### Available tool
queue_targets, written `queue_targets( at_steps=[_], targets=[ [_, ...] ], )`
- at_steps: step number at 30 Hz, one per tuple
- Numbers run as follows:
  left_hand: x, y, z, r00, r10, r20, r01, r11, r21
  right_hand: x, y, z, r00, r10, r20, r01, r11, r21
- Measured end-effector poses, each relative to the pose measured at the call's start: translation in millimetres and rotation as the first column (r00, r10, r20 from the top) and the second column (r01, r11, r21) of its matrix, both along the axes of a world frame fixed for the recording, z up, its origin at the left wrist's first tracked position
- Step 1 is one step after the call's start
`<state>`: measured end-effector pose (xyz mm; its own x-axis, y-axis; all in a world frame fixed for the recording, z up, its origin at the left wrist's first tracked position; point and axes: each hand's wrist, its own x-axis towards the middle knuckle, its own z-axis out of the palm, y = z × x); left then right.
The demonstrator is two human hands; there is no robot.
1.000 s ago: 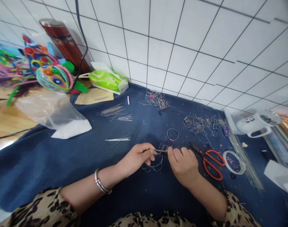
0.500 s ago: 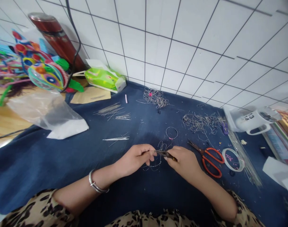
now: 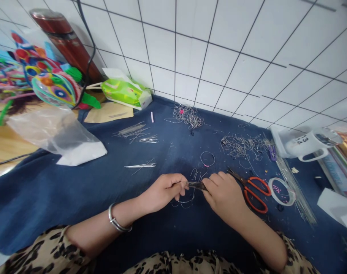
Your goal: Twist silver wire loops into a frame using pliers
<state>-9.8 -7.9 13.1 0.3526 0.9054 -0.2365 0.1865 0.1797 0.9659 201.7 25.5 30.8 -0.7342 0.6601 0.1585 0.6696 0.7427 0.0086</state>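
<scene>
My left hand [image 3: 170, 191] pinches a thin, bent wire piece [image 3: 185, 201], whose loops hang below the fingers. In my right hand [image 3: 222, 193] is a pair of dark pliers [image 3: 196, 185], wrapped by the fingers. The pliers' jaws point left and meet the wire close to my left fingertips; the exact grip point is too small to make out. Curved wire ends [image 3: 196, 174] stick up just behind the jaws. Beyond them a wire ring [image 3: 207, 159] with pink beads lies on the blue cloth [image 3: 150, 224].
Orange-handled scissors [image 3: 255, 194] and a round dish of pink beads [image 3: 281, 191] lie to the right, beside long wires [image 3: 297, 190]. Tangled wire [image 3: 243, 146] lies farther back. Straight wires [image 3: 140, 166] are on the left, near a plastic bag [image 3: 59, 133]. A white mug [image 3: 307, 144] stands far right.
My right hand has rolled over around the pliers, so its knuckles face up more and the handles are hidden. My left hand keeps its pinch in nearly the same place.
</scene>
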Motion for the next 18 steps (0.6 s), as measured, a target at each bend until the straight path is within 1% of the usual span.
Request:
queue_targets(
  at_steps=[4,7,12,18],
  targets=[
    [-0.3,-0.7,0.5,1.000,-0.006,-0.003,0.006,1.000,-0.021,0.5,-3.1,2.3,0.998,0.028,0.062,-0.037,0.988,0.148],
    [-0.4,-0.5,0.8,1.000,-0.010,-0.002,0.009,0.999,-0.050,0.6,-4.5,2.2,0.997,0.037,0.074,-0.052,0.975,0.215],
    [-1.7,-0.2,-2.0,1.000,-0.012,0.017,0.013,0.996,-0.084,1.4,-3.7,1.6,0.995,0.057,0.087,-0.076,0.971,0.228],
    [-3.3,0.3,-4.3,0.997,-0.014,0.079,0.024,0.992,-0.126,3.7,-2.4,0.0,0.988,0.071,0.135,-0.101,0.968,0.231]
  ],
)
